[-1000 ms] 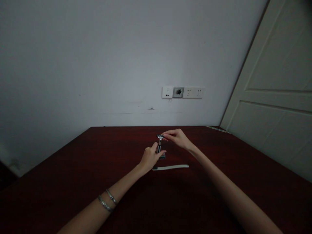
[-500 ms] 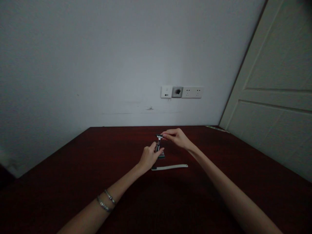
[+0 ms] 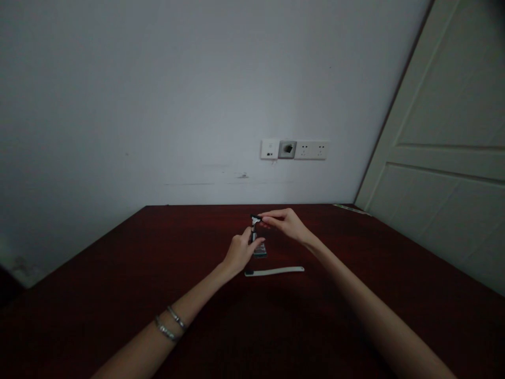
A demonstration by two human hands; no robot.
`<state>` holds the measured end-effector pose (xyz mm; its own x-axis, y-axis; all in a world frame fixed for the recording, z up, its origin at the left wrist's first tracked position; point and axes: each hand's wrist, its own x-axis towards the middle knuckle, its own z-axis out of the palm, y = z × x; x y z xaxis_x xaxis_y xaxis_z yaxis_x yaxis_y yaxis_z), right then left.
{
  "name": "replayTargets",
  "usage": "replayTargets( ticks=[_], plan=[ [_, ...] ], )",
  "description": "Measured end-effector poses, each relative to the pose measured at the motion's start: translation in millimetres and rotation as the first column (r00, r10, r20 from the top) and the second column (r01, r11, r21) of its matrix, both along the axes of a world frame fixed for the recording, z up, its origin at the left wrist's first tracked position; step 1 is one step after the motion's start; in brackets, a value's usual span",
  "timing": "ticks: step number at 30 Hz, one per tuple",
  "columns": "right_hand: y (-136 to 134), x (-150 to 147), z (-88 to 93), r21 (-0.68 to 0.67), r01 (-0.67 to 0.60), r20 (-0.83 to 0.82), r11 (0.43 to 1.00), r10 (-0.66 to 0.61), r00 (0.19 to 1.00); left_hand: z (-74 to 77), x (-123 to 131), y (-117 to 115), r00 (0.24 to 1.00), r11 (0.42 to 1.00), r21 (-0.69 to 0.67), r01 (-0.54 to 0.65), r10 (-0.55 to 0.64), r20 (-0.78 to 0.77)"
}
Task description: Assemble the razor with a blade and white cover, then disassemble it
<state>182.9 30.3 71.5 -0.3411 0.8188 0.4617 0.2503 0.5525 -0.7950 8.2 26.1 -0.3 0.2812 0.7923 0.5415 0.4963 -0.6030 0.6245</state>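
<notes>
My left hand (image 3: 240,251) is wrapped around the handle of a razor (image 3: 254,227), held upright with its dark head at the top. The thumb and fingers of my right hand (image 3: 284,223) pinch the right end of that head. Just behind my left thumb a small clear pack with a dark edge (image 3: 260,253) lies on the table, partly hidden. Nearer to me rests a long, thin white handle-like strip (image 3: 276,271) with a dark left end; I cannot tell its kind.
The dark red table (image 3: 189,237) reaches to a pale wall (image 3: 197,105). Sockets and switches (image 3: 311,150) are set in the wall. A white panelled door (image 3: 445,158) stands along the right side. A pale strip (image 3: 351,209) lies at the table's back right edge.
The razor has tilted and its head has shifted slightly left, its right end now lower. My left hand has moved a little left and up; my right hand is nearly still.
</notes>
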Motion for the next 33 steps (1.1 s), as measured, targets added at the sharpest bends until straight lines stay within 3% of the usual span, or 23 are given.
replayTargets(
  ticks=[6, 11, 14, 22, 33],
  plan=[
    [11, 15, 1.7, -0.057, 0.123, -0.075, 0.991, -0.127, 0.989, 10.3, -2, 10, 0.952, 0.960, -0.198, 0.197, -0.138, 0.273],
    [9, 26, 4.5, -0.087, 0.166, 0.018, 0.982, -0.165, 0.986, 17.3, -8, 21, 0.897, 0.891, -0.314, 0.329, -0.190, 0.399],
    [9, 29, -3.1, -0.095, 0.153, 0.107, 0.984, -0.142, 0.984, 23.1, -13, 25, 0.865, 0.844, -0.379, 0.379, -0.176, 0.470],
    [4, 28, -38.5, -0.040, 0.072, 0.402, 0.997, -0.050, 0.914, 35.3, -28, 25, 0.849, 0.785, -0.421, 0.455, -0.239, 0.471],
    [-3, 25, -54.8, -0.017, 0.074, 0.504, 0.997, -0.055, 0.862, 27.7, -26, 24, 0.847, 0.747, -0.447, 0.491, -0.290, 0.445]
  ],
)
